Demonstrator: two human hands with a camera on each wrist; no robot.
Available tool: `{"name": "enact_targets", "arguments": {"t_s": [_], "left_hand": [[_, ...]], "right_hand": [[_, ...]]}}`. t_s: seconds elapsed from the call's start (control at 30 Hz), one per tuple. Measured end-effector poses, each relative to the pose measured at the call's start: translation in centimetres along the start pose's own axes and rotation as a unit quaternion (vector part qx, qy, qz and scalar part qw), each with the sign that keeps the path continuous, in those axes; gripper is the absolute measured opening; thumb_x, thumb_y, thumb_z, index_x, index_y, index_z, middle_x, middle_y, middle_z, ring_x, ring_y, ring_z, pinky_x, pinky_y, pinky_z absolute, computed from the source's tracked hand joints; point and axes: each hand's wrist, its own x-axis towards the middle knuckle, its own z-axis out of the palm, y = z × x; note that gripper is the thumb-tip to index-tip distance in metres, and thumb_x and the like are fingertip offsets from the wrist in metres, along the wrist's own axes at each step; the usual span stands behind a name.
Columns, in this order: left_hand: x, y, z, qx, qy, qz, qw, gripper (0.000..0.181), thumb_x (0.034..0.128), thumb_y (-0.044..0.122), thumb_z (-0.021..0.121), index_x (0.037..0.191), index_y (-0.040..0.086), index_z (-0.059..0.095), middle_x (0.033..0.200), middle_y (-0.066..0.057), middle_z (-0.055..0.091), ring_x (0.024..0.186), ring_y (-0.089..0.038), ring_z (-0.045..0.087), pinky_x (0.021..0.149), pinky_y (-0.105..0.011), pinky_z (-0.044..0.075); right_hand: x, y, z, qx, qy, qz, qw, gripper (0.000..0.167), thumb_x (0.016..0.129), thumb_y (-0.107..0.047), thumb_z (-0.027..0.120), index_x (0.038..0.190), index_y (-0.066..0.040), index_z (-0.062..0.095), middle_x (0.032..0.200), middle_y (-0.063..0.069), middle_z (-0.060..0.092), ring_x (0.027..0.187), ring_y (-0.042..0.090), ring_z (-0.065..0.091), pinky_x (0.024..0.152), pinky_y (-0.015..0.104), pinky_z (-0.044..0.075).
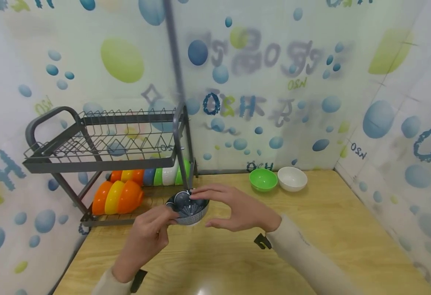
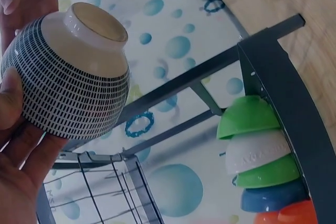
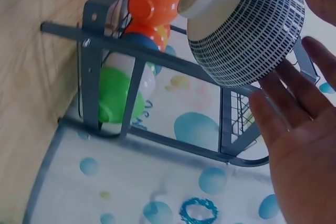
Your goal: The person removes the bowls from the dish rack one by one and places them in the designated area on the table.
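Cream sleeves [image 1: 300, 250], cut off at frame bottom, each with a black piece at the cuff I can't identify. Left hand [image 1: 145, 229] pinches the patterned bowl [image 1: 191, 218] by its rim, bowl up off the wooden table [image 1: 237, 262], near the rack's right front corner. Right hand [image 1: 233, 207] spread wide, fingertips at the bowl's rim, covering part of it; can't tell if they bear load. Behind: dark metal rack [image 1: 101, 167], orange and yellow bowls [image 1: 113, 198] on the lower tier, rear row of coloured bowls [image 1: 169, 176] partly hidden by the frame. Further back, green bowl [image 1: 263, 182] beside white bowl [image 1: 292, 180]. Printed sheet [image 1: 267, 139] last, faint grey writing illegible.
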Motion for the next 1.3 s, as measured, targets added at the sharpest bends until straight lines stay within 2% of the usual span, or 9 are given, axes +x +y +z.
{"name": "enact_targets", "arguments": {"t_s": [0.1,0.17,0.27,0.37,0.57,0.77,0.9,1.07,1.3], "left_hand": [[0.3,0.2,0.7,-0.013,-0.019,0.007,0.9997,0.031,0.1048,0.007,0.039,0.091,0.009,0.067,0.081,0.005,0.066,0.071,-0.008,0.058,0.068,-0.020,0.056],[0.4,0.4,1.1,-0.020,-0.032,0.006,0.9993,0.026,0.1044,0.006,0.043,0.092,0.010,0.067,0.081,0.005,0.066,0.071,-0.008,0.058,0.069,-0.020,0.056],[0.5,0.5,1.7,-0.034,-0.051,0.003,0.9981,0.020,0.0935,-0.007,0.057,0.093,0.010,0.066,0.081,0.005,0.067,0.071,-0.009,0.058,0.068,-0.021,0.056],[0.4,0.7,2.1,-0.043,-0.071,-0.011,0.9965,0.031,0.0798,-0.017,0.069,0.093,0.011,0.066,0.082,0.004,0.068,0.071,-0.009,0.058,0.068,-0.020,0.057],[0.3,0.6,2.2,-0.044,-0.088,-0.023,0.9949,0.038,0.0745,-0.015,0.080,0.097,0.013,0.068,0.088,0.003,0.072,0.077,-0.010,0.064,0.075,-0.025,0.062],[0.9,0.1,2.1,-0.049,-0.073,0.000,0.9961,0.036,0.0786,-0.015,0.077,0.103,0.011,0.074,0.100,0.000,0.077,0.098,-0.020,0.076,0.095,-0.040,0.059],[1.0,-0.1,1.9,-0.055,-0.064,-0.005,0.9964,0.028,0.0912,0.000,0.074,0.116,0.011,0.074,0.114,-0.001,0.075,0.106,-0.021,0.072,0.098,-0.030,0.058],[1.1,-0.4,2.1,-0.057,-0.048,-0.029,0.9968,0.036,0.0940,0.012,0.075,0.129,0.011,0.068,0.128,-0.007,0.068,0.115,-0.020,0.068,0.104,-0.015,0.050],[1.9,-1.3,3.0,-0.047,0.006,-0.094,0.9945,0.050,0.0859,0.005,0.081,0.133,0.008,0.065,0.130,-0.008,0.066,0.119,-0.022,0.064,0.110,-0.016,0.044]], "right_hand": [[-0.9,-0.1,-0.2,-0.012,-0.009,-0.009,0.9998,0.050,0.095,-0.029,0.075,0.142,-0.017,0.060,0.143,-0.001,0.061,0.133,0.013,0.057,0.109,0.033,0.051],[-1.4,0.0,-0.3,-0.029,-0.010,-0.021,0.9993,0.038,0.095,-0.025,0.075,0.131,-0.014,0.067,0.132,-0.001,0.067,0.123,0.011,0.062,0.104,0.029,0.054],[-2.1,0.1,-0.3,-0.061,-0.003,-0.036,0.9975,0.023,0.094,-0.018,0.077,0.116,-0.014,0.074,0.117,-0.001,0.071,0.109,0.010,0.066,0.096,0.024,0.056],[-2.7,0.3,-0.2,-0.071,0.011,-0.046,0.9964,0.019,0.090,-0.011,0.080,0.108,-0.014,0.076,0.110,-0.002,0.071,0.101,0.009,0.066,0.091,0.021,0.056],[-3.1,0.5,0.0,-0.078,0.035,-0.068,0.9940,0.019,0.088,-0.009,0.081,0.106,-0.014,0.077,0.105,-0.003,0.072,0.098,0.007,0.066,0.089,0.018,0.055],[-3.0,0.6,0.1,-0.098,0.063,-0.100,0.9882,0.019,0.085,-0.005,0.083,0.102,-0.011,0.077,0.101,-0.002,0.072,0.093,0.007,0.066,0.086,0.017,0.056],[-3.0,0.7,0.1,-0.115,0.082,-0.109,0.9839,0.019,0.084,-0.004,0.083,0.100,-0.010,0.076,0.100,-0.001,0.072,0.091,0.008,0.067,0.085,0.018,0.056],[-2.9,0.9,0.0,-0.144,0.108,-0.115,0.9769,0.020,0.082,-0.003,0.085,0.097,-0.011,0.076,0.097,-0.002,0.072,0.085,0.007,0.067,0.079,0.018,0.057],[-2.8,1.6,-0.2,-0.170,0.125,-0.106,0.9717,0.021,0.079,-0.001,0.086,0.095,-0.011,0.077,0.093,-0.002,0.071,0.082,0.007,0.066,0.074,0.018,0.057]]}}
